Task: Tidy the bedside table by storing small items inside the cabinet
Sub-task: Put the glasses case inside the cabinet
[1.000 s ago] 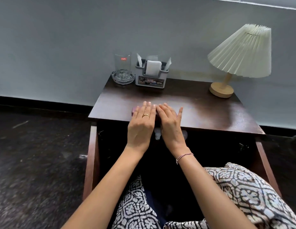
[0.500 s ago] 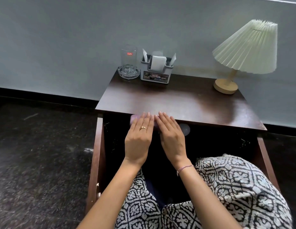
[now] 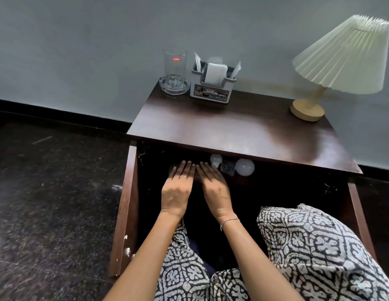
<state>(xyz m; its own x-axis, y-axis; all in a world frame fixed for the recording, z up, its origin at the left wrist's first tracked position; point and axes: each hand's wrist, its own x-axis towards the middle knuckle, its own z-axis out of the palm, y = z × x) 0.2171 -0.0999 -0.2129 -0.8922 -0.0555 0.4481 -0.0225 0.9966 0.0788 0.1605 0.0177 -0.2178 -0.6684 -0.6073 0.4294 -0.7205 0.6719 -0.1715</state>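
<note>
Below the bedside table's (image 3: 232,135) front edge, left hand (image 3: 178,189) and right hand (image 3: 214,189) lie flat, fingers straight, on a mostly hidden pinkish item (image 3: 172,169) inside the cabinet (image 3: 128,192), seemingly seating it beside 2 bulbs (image 3: 245,167).

A: What sort of place is this?

B: A bedroom, perhaps a guest room. A dark brown wooden bedside table (image 3: 243,131) stands against a pale grey painted wall (image 3: 80,51).

A: What else shows it?

B: At the table's back right corner is a cream pleated-shade lamp with a round wooden base (image 3: 345,57). At its back left, a clear drinking glass (image 3: 175,68) stands in a glass ashtray (image 3: 174,89), just beside a grey plastic organiser box of white sachets (image 3: 212,94). Left of the table is dark speckled stone floor (image 3: 48,203).
</note>
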